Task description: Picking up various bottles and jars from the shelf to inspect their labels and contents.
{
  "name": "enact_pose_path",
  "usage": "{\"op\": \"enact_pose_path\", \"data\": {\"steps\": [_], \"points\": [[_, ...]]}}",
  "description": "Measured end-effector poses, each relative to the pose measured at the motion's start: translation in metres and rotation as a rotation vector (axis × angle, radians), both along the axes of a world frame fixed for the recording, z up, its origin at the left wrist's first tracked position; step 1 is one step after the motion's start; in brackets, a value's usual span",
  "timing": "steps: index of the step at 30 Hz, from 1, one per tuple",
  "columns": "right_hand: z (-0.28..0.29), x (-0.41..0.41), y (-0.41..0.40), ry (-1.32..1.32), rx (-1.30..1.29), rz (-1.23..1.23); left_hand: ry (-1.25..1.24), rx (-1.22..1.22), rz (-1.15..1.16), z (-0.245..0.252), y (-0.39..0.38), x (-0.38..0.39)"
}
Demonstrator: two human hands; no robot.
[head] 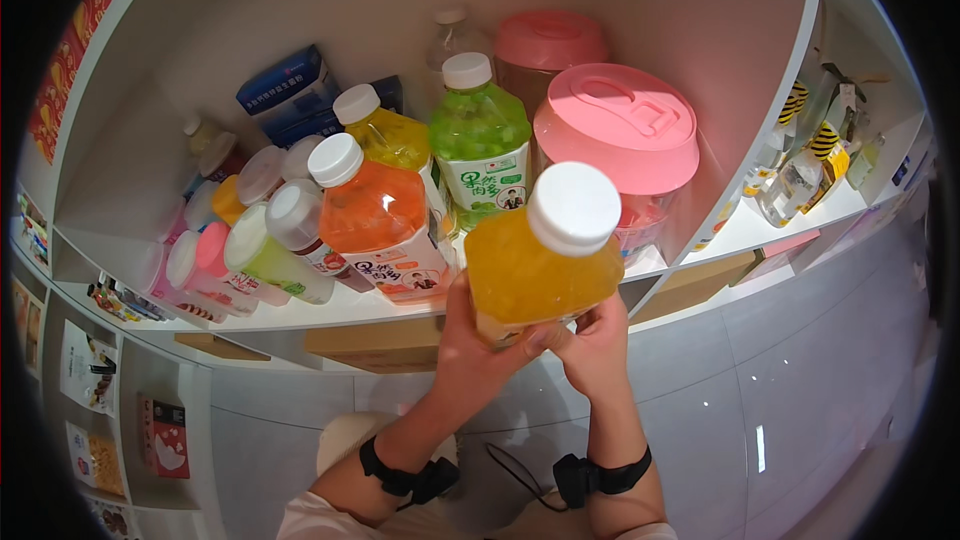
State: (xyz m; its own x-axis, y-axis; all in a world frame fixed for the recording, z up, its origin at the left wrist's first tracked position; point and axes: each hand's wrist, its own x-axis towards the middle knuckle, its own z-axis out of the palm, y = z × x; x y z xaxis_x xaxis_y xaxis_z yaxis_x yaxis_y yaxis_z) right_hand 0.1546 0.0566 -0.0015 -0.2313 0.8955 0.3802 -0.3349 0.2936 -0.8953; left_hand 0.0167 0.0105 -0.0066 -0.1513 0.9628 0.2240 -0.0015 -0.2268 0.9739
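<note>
A large plastic bottle of yellow-orange contents with a white screw cap point(544, 262) is held up before the shelf. My left hand point(480, 337) grips its lower left side, and my right hand point(592, 337) grips its lower right side. The bottle's base is hidden from view. Behind it, on the white shelf, stand a bottle with orange contents point(379, 202), one with green contents point(480, 120) and one with yellow contents point(386, 131), all white-capped. To their right are large clear jars with pink lids point(619, 120).
Plastic tubs and cups point(259, 240) crowd the shelf's left side, with blue boxes point(292, 90) behind. A white divider point(765, 90) separates bagged goods point(799, 172) at right. Cardboard boxes point(375, 345) sit below the shelf. More stocked shelving point(135, 360) stands at lower left.
</note>
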Motion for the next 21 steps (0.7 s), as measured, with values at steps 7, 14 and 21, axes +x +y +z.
{"op": "enact_pose_path", "data": {"steps": [7, 14, 21], "points": [[-0.014, -0.012, 0.013, 0.187, -0.092, -0.014, 0.637, 0.255, 0.194, 0.007, 0.000, -0.004], [-0.008, -0.031, 0.016, -0.075, 0.190, -0.247, 1.148, 0.080, 0.353, 0.023, -0.019, -0.022], [-0.006, -0.032, 0.019, -0.266, 0.343, -0.405, 1.130, -0.047, 0.324, 0.028, -0.013, -0.022]]}}
